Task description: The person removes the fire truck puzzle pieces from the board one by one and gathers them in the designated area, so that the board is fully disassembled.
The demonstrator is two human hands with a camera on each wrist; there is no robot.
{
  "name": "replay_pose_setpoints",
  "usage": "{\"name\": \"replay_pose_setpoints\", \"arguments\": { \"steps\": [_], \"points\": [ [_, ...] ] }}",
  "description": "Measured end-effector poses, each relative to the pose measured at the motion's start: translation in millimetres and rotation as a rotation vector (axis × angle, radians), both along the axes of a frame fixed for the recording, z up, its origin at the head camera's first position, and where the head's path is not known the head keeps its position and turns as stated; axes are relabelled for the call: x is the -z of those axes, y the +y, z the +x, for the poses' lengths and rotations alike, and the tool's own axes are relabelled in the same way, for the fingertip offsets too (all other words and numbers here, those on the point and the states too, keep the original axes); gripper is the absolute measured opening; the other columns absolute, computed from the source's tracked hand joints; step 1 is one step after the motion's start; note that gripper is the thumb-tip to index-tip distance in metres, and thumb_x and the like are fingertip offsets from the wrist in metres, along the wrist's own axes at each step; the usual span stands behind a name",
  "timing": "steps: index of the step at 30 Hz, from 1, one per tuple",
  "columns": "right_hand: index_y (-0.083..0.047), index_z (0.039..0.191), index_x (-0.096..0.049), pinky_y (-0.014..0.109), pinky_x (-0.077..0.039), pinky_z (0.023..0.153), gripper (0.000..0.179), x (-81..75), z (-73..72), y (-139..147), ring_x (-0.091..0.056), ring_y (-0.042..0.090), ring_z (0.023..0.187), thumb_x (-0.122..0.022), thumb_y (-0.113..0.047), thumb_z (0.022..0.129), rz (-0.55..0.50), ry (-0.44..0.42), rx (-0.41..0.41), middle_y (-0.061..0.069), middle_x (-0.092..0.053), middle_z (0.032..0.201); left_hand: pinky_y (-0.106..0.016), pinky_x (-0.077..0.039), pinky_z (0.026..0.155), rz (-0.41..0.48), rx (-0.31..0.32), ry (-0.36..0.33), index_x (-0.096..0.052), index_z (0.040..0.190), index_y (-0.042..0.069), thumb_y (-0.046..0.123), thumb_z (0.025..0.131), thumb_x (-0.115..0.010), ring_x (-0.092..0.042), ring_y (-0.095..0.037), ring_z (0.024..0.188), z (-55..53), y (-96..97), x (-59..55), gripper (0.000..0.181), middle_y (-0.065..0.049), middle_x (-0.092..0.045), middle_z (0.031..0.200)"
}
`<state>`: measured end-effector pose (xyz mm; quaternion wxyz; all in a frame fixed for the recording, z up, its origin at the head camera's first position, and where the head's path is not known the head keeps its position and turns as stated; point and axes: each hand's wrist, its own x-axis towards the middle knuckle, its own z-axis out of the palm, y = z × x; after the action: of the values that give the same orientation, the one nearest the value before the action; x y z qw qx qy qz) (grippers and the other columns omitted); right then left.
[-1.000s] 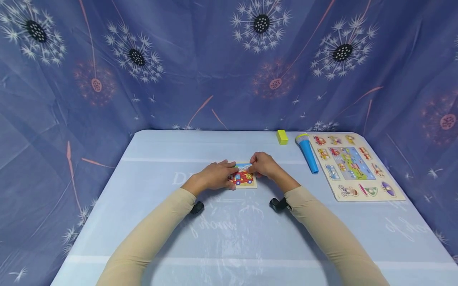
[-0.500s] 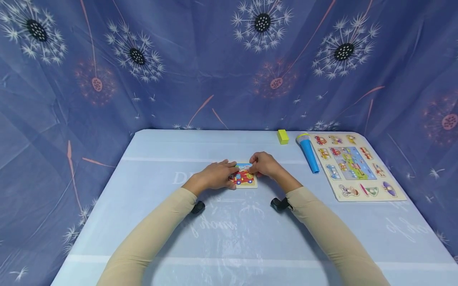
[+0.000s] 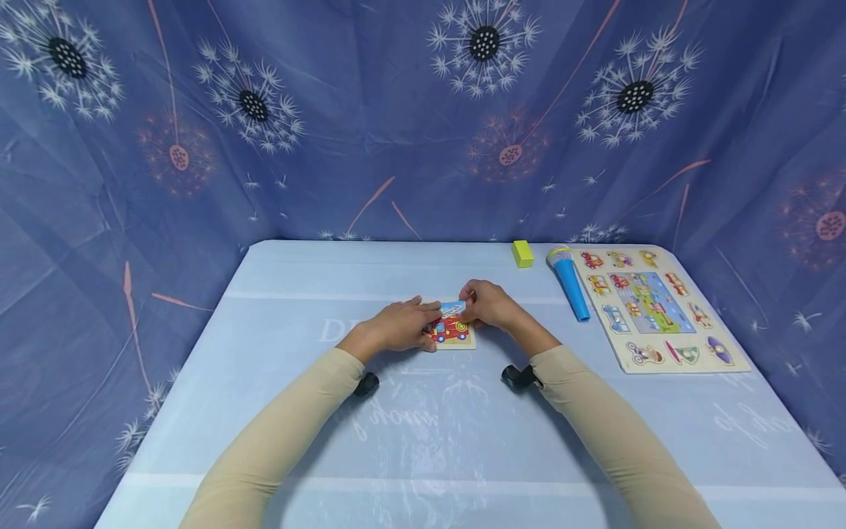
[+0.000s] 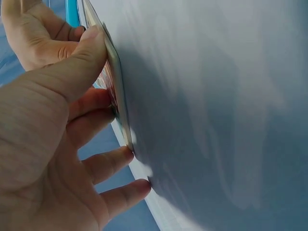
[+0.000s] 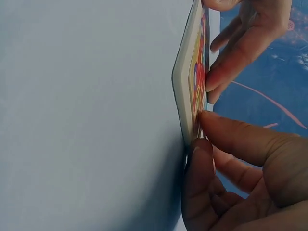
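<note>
A small flat jigsaw puzzle (image 3: 451,340) with a red fire truck on a blue and yellow picture lies on the table in front of me. My left hand (image 3: 398,325) rests on its left side, fingers spread, with the thumb near the lower edge. In the left wrist view, the thumb and fingertips press on the board (image 4: 114,67). At the upper right corner, my right hand (image 3: 490,303) pinches a puzzle piece (image 5: 201,134) between thumb and curled index finger. These fingers hide most of the piece. The board's pale rim (image 5: 179,96) shows in the right wrist view.
A blue toy microphone (image 3: 570,285) lies to the right, beside a large wooden peg puzzle board (image 3: 624,353) with vehicle pieces. Behind them, near the table's back edge, stands a yellow block (image 3: 522,254). A dark blue dandelion-print cloth (image 3: 370,110) hangs around the table (image 3: 423,455).
The blue upper part of the picture by my right fingers has tilted and shifted slightly, and my right fingers have risen a little. My left hand stays in place.
</note>
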<state>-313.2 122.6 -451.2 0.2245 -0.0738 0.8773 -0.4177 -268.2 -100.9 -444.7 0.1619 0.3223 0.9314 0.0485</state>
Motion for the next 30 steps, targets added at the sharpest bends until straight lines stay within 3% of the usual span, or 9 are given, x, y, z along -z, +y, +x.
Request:
{"name": "replay_pose_setpoints", "arguments": {
  "steps": [4, 11, 16, 23, 30],
  "points": [
    [-0.005, 0.120, -0.062, 0.029, -0.050, 0.058, 0.038, 1.7, -0.7, 2.9, -0.054, 0.018, 0.070, -0.079, -0.003, 0.086, 0.012, -0.003, -0.046, 0.007, -0.054, 0.089, -0.055, -0.030, 0.120, 0.011, -0.006, -0.024, -0.041, 0.158, 0.018, 0.054, 0.095, -0.067, -0.023, -0.038, 0.154, -0.1, -0.3, 1.2, 0.077, 0.000, -0.029, 0.167],
    [-0.005, 0.119, -0.065, 0.028, -0.052, 0.057, 0.035, 6.5, -1.6, 3.0, -0.056, 0.018, 0.067, -0.079, -0.005, 0.087, 0.054, 0.046, -0.084, 0.008, -0.055, 0.088, -0.063, -0.024, 0.119, 0.007, -0.007, -0.028, -0.039, 0.159, 0.021, 0.055, 0.096, -0.065, -0.021, -0.035, 0.155, -1.4, -0.7, 3.4, 0.076, 0.002, -0.028, 0.168],
    [-0.004, 0.120, -0.065, 0.029, -0.052, 0.057, 0.036, 4.9, -1.7, 3.0, -0.057, 0.018, 0.066, -0.079, -0.007, 0.087, 0.071, 0.078, -0.100, 0.008, -0.056, 0.087, -0.063, -0.021, 0.121, -0.008, -0.009, -0.021, -0.036, 0.161, 0.023, 0.056, 0.096, -0.063, -0.019, -0.033, 0.156, -1.5, -1.8, 3.0, 0.077, 0.004, -0.026, 0.168],
    [-0.003, 0.119, -0.067, 0.029, -0.050, 0.057, 0.034, 6.1, -2.0, 5.7, -0.059, 0.015, 0.062, -0.079, -0.012, 0.088, 0.132, 0.179, -0.192, 0.006, -0.060, 0.082, -0.062, -0.020, 0.121, -0.024, -0.008, -0.031, -0.031, 0.162, 0.029, 0.057, 0.097, -0.060, -0.016, -0.034, 0.156, 2.3, -1.8, 2.0, 0.077, 0.006, -0.022, 0.169],
    [-0.004, 0.117, -0.069, 0.029, -0.045, 0.063, 0.034, 5.7, -3.3, 5.4, -0.055, 0.015, 0.067, -0.079, -0.015, 0.087, 0.216, 0.290, -0.258, 0.004, -0.061, 0.080, -0.053, -0.022, 0.124, -0.053, 0.012, -0.004, -0.035, 0.161, 0.025, 0.055, 0.096, -0.063, -0.018, -0.029, 0.157, 1.6, 2.5, -1.9, 0.076, 0.002, -0.027, 0.168]
  ]
}}
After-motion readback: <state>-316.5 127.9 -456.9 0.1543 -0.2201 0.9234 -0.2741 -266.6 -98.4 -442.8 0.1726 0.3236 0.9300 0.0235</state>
